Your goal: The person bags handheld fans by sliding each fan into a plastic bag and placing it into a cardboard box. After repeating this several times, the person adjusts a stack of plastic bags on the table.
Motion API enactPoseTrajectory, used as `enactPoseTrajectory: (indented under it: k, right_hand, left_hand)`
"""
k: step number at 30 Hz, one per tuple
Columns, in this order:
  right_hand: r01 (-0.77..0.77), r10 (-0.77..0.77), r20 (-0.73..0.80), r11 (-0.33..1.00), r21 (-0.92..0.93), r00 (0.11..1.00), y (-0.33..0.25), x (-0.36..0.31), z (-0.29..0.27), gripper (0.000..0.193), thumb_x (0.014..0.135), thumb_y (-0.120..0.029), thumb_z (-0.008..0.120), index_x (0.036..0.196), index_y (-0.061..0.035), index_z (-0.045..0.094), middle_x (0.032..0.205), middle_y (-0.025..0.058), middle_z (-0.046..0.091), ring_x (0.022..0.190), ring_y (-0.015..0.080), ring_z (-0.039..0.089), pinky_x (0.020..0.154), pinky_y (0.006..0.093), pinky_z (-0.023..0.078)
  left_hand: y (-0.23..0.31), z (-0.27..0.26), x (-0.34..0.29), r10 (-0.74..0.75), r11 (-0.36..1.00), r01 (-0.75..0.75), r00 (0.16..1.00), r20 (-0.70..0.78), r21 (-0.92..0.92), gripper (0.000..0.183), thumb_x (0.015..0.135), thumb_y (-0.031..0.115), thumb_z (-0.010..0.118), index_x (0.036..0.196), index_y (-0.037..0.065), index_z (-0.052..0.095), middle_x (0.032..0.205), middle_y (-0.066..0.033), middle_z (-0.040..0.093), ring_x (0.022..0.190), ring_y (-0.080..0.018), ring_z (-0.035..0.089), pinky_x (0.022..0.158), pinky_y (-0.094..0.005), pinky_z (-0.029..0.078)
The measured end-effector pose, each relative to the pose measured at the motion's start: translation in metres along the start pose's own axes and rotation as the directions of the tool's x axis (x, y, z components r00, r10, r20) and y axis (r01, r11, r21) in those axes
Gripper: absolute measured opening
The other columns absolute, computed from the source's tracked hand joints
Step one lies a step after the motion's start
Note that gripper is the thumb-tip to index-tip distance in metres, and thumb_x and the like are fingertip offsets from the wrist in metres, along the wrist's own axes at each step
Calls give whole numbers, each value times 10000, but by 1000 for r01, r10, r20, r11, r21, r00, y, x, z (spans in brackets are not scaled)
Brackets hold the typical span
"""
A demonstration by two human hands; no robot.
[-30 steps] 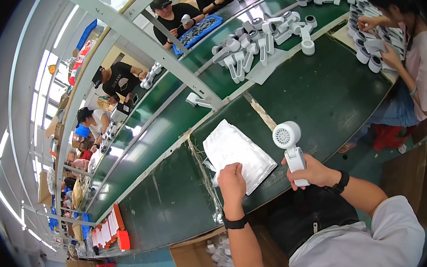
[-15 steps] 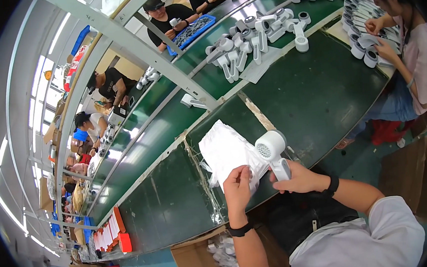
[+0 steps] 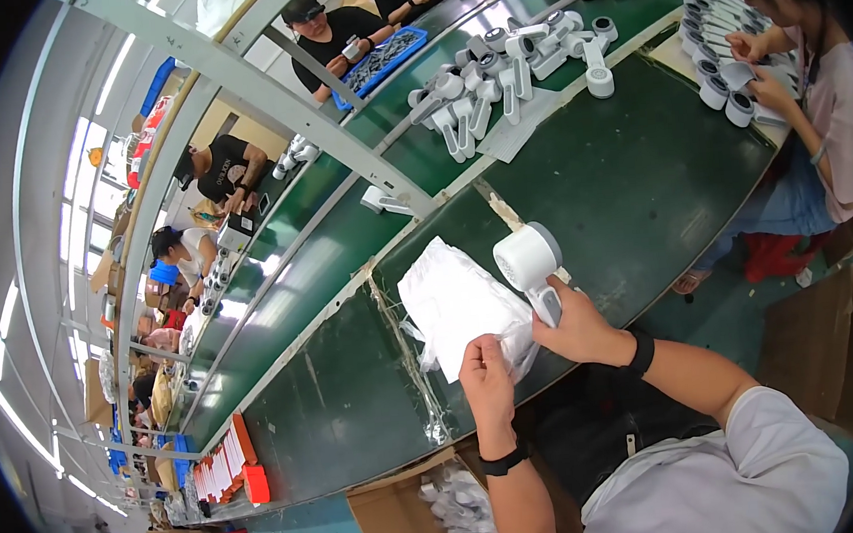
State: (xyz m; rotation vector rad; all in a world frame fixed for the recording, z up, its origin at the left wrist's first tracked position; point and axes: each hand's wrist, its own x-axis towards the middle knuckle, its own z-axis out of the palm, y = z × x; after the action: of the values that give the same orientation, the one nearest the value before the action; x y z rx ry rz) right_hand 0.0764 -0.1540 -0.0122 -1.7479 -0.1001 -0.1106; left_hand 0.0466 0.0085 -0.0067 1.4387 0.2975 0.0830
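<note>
My right hand is wrapped round the grey-and-white handle of a white handheld device with a round, grille-faced head. The device is tilted, its head raised over the green table. Beside it lies a stack of white, translucent plastic bags. My left hand is at the near edge of this stack, thumb and fingertips pinched together on a bag's edge. Part of the pinched edge is hidden by the fingers.
A pile of similar devices lies across the green bench. At right a co-worker handles parts beside more devices. Below the table edge, an open carton holds bagged items. A slanted metal post stands at the far table edge.
The device in my right hand has moved slightly up and left, and its head has turned. My left hand has shifted a little right and down along the bags.
</note>
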Motion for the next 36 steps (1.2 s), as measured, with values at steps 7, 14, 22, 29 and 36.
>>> enactPoseTrajectory:
  k: [7,14,22,29,36]
  right_hand:
    - [16,-32,109,989,145,994,-8,-9,-34,475,802,-138,693,1198,24,488,913,83,644,809,164,617,759,310,489]
    - [59,-60,716,998,26,696,-14,-27,-107,624,860,-322,688,1354,-70,403,950,161,640,829,278,641,762,355,493]
    - [-150,263,815,965,-216,517,-33,-3,-110,846,924,-301,594,1539,-191,24,817,71,626,626,133,595,584,279,505]
    - [-172,245,861,967,-187,445,-16,1,-94,675,949,-310,546,1527,-246,202,798,14,598,577,110,541,583,260,493]
    - [-409,382,665,904,-125,642,-17,-20,-67,687,945,-272,555,1527,-213,197,796,21,587,558,87,535,453,225,439]
  left_hand:
    - [-3,9,-4,97,976,-89,995,-29,197,162,916,161,651,984,14,658,727,28,590,554,-27,448,476,-195,344]
    - [0,27,-3,102,994,-99,993,-62,50,170,923,135,641,1001,-15,659,749,9,618,593,-35,498,511,-185,372]
    - [4,24,0,34,997,-30,998,56,-67,166,911,104,651,1016,-23,671,859,-48,665,756,-88,604,659,-215,474]
    - [10,11,-2,155,984,-168,968,198,56,133,912,57,615,1000,-22,675,926,-53,645,769,-104,592,687,-224,467]
    - [17,30,-16,535,647,-508,834,137,569,131,847,29,668,974,22,697,890,-51,568,650,-101,497,581,-242,410]
